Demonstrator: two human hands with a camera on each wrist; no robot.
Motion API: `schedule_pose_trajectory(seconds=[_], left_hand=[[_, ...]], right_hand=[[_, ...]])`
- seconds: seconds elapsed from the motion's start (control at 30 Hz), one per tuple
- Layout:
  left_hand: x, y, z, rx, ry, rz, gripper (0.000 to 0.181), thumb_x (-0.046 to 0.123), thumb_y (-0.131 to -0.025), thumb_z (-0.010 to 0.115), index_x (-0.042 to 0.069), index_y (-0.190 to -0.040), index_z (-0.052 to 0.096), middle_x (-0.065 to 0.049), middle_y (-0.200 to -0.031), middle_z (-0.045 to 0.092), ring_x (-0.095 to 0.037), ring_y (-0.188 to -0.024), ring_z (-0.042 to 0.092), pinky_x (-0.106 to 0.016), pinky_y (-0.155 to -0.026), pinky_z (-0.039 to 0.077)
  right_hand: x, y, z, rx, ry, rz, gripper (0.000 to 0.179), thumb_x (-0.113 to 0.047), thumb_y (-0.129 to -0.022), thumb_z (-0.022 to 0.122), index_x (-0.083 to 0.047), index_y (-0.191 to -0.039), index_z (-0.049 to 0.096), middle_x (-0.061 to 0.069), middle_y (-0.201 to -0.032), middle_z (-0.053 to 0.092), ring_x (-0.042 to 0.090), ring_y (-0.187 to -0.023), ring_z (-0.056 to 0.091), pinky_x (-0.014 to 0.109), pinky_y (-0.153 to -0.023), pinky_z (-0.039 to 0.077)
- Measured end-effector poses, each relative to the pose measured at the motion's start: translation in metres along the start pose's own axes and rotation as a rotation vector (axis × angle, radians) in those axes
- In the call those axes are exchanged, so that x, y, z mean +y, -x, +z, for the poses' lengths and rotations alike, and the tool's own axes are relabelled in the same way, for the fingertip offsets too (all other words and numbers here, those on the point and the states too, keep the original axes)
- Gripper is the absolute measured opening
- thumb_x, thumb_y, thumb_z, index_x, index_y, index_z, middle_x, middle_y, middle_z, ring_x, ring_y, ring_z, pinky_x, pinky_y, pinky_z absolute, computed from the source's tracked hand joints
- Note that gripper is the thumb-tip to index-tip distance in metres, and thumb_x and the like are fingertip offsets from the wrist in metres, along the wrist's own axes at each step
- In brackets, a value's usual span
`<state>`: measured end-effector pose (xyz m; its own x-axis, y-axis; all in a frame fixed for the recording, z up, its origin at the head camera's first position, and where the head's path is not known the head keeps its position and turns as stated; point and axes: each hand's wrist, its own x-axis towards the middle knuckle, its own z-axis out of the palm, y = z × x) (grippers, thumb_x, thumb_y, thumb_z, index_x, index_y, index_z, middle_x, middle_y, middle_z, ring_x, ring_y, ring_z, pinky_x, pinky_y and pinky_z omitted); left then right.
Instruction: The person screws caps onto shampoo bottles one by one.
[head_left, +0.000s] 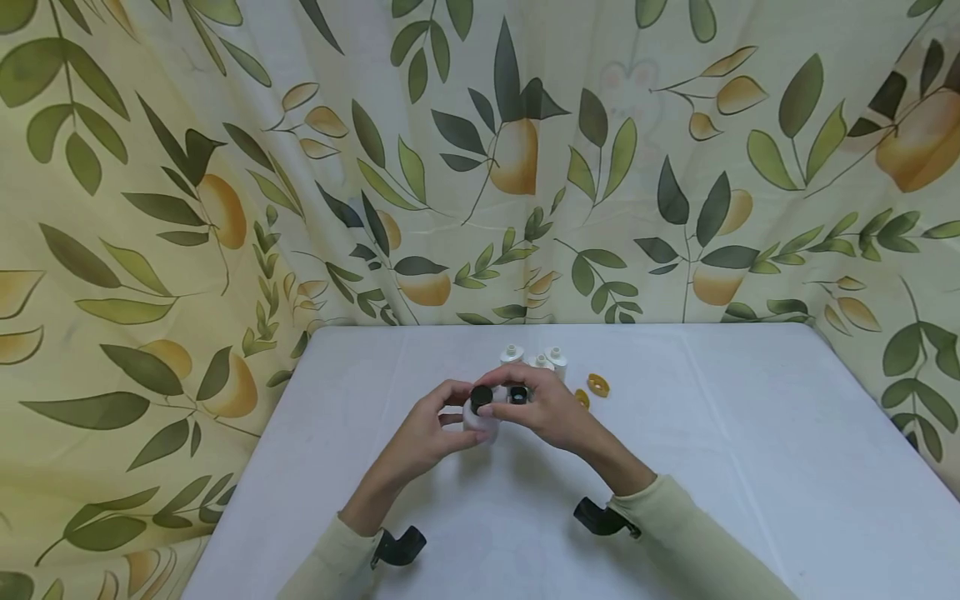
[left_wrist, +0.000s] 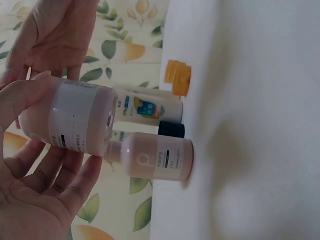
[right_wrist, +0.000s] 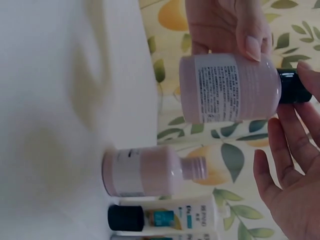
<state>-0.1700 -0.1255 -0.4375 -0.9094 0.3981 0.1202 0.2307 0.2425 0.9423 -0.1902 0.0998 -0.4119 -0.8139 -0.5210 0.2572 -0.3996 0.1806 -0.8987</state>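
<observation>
My left hand (head_left: 431, 433) holds a pink bottle (right_wrist: 230, 87) round its body, raised above the table. On its neck is a black cap (right_wrist: 294, 86), which my right hand (head_left: 543, 408) pinches between thumb and fingers. Below the raised bottle stands a second pink bottle (right_wrist: 142, 171), its threaded neck bare. Beside that one a loose black cap (right_wrist: 125, 218) sits on the table, in front of a white bottle (right_wrist: 185, 217) with a blue label. In the left wrist view, the raised bottle's base faces the standing bottle, and its cap is hidden.
White bottles (head_left: 556, 358) with bare narrow nozzles stand behind my right hand. Yellow caps (head_left: 597, 384) lie to their right on the white-covered table (head_left: 712, 467). A leaf-and-fruit patterned curtain (head_left: 480, 208) hangs along the back and left.
</observation>
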Motion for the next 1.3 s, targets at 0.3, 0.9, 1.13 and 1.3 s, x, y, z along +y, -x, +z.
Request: schedule_pose_trajectory(seconds=[0.3, 0.9, 1.13, 1.3], left_hand=[[-0.014, 0.005, -0.002, 0.025, -0.012, -0.024, 0.053, 0.020, -0.081, 0.088, 0.017, -0.126, 0.060, 0.001, -0.123, 0.061, -0.019, -0.117, 0.056, -0.034, -0.102, 0.053], [-0.031, 0.016, -0.011, 0.029, -0.035, 0.034, 0.052, 0.015, -0.080, 0.088, 0.016, -0.125, 0.061, -0.002, -0.120, 0.061, -0.021, -0.115, 0.057, -0.032, -0.098, 0.056], [-0.037, 0.021, -0.020, 0.012, -0.054, -0.010, 0.050, 0.017, -0.081, 0.088, 0.020, -0.123, 0.062, 0.001, -0.121, 0.062, -0.019, -0.116, 0.058, -0.032, -0.101, 0.054], [-0.043, 0.025, -0.026, 0.016, -0.077, -0.023, 0.050, 0.018, -0.080, 0.089, 0.020, -0.122, 0.062, 0.002, -0.121, 0.063, -0.018, -0.115, 0.058, -0.030, -0.099, 0.055]], right_hand=[[0.008, -0.003, 0.011, 0.000, -0.014, -0.003, 0.025, -0.026, -0.090, 0.079, -0.026, -0.114, 0.073, -0.009, -0.116, 0.070, 0.019, -0.120, 0.059, 0.067, -0.106, 0.039], [0.018, -0.008, 0.030, -0.043, -0.034, 0.026, 0.029, -0.026, -0.089, 0.081, -0.022, -0.116, 0.072, -0.007, -0.113, 0.069, 0.016, -0.111, 0.061, 0.060, -0.105, 0.045], [0.025, -0.011, 0.038, -0.063, -0.026, 0.036, 0.030, -0.028, -0.088, 0.081, -0.024, -0.116, 0.072, -0.009, -0.113, 0.069, 0.016, -0.111, 0.061, 0.054, -0.106, 0.047], [0.030, -0.014, 0.044, -0.076, -0.030, 0.016, 0.029, -0.026, -0.089, 0.081, -0.022, -0.117, 0.072, -0.007, -0.114, 0.069, 0.019, -0.111, 0.062, 0.052, -0.103, 0.049]])
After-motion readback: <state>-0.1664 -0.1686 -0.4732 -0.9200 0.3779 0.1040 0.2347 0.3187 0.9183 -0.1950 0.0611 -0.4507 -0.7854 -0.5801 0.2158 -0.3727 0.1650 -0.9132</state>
